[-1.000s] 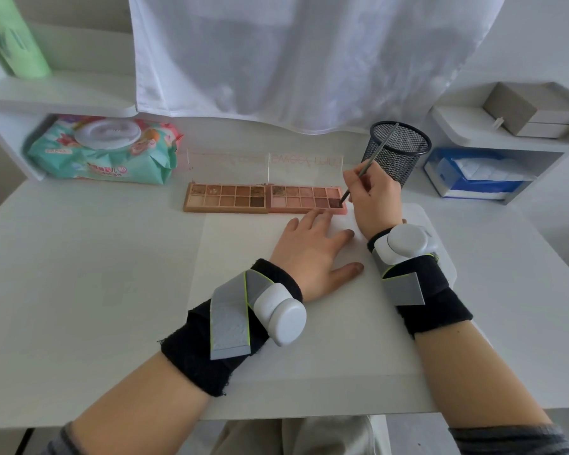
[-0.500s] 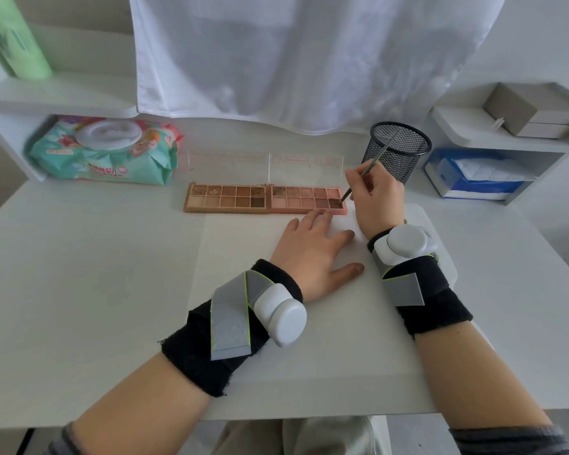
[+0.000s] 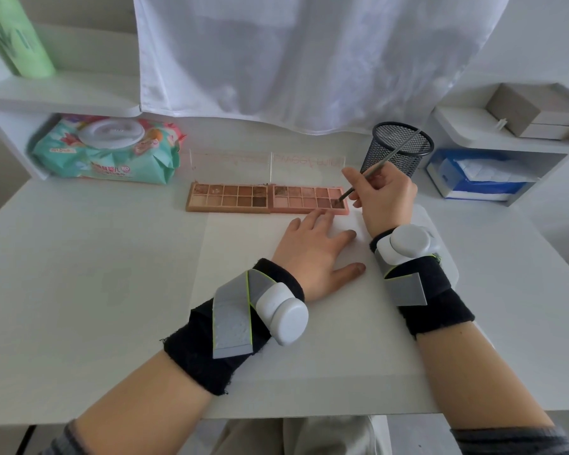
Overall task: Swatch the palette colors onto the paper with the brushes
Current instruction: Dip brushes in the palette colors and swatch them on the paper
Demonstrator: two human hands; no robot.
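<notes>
One brush (image 3: 383, 164) pinched in your right hand (image 3: 383, 195), tip in the palette (image 3: 267, 198)'s end pan; left hand (image 3: 312, 251) flat on the paper (image 3: 309, 339). Overload it and powder may drop, smudging the swatch.

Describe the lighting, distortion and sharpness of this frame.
Head view: soft, even daylight, only faint shadows under the left hand; wide-angle bending curves the table edges and shelves; right hand, brush and palette are sharp; the clear lid lettering is washed out.
</notes>
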